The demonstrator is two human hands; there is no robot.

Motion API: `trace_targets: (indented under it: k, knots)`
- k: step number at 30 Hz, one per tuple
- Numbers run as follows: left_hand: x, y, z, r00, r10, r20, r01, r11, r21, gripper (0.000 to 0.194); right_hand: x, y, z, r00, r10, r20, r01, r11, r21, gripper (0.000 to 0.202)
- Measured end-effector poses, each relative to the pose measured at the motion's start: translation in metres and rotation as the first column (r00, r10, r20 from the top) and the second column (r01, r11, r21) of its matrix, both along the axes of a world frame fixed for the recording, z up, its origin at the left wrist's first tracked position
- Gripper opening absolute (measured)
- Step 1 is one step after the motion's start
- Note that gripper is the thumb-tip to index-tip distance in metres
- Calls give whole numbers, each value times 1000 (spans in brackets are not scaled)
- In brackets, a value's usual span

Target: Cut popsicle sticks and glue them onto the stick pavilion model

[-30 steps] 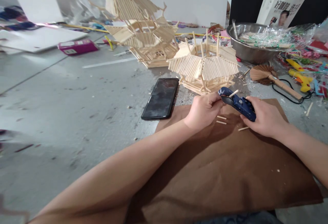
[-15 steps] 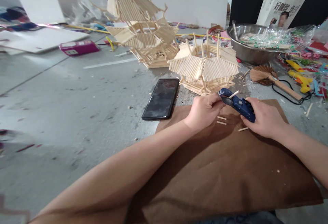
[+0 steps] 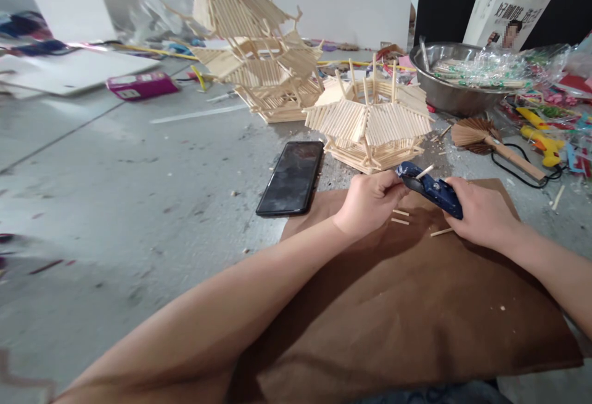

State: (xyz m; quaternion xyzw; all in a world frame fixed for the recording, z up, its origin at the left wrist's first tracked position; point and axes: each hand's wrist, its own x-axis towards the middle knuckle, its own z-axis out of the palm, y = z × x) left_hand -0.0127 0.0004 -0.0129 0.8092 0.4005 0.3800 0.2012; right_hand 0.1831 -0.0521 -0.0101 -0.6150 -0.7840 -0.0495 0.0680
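My right hand (image 3: pixel 483 210) is wrapped round the handles of a blue hand cutter (image 3: pixel 437 195), a scuffed tool with a dark blade. Its head points left. A thin wooden stick (image 3: pixel 424 172) passes through the jaws, its pale end sticking up on the far side. My left hand (image 3: pixel 370 202) is closed in a pinch on the stick's other end, close against the cutter head; the fingers hide most of that end. Below the hands, short cut sticks (image 3: pixel 400 221) lie on a brown sheet (image 3: pixel 407 311). Another piece (image 3: pixel 441 232) rests under my right hand.
A phone (image 3: pixel 292 177) lies left of the sheet. Behind my hands stand a low stick-built tier (image 3: pixel 365 121) and a taller stick pagoda (image 3: pixel 259 74). A metal basin (image 3: pixel 457 100) with wrapped sticks, a small brush (image 3: pixel 499 148) and a yellow glue gun (image 3: pixel 543 144) are at right.
The cutter and both hands have shifted very slightly to the right, with the stick still in the jaws. Everything else lies as before.
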Motion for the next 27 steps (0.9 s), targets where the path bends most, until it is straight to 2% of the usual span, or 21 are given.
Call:
trace_targets:
  k: [15, 27]
  knots:
    - [1, -1, -1, 1000, 3, 27, -3, 1000, 13, 18, 3, 1, -8, 987, 49, -152, -45, 999, 31, 40]
    - [1, 0, -3, 999, -20, 49, 23, 999, -47, 17, 2, 2, -4, 994, -4, -106, -1, 999, -45, 36]
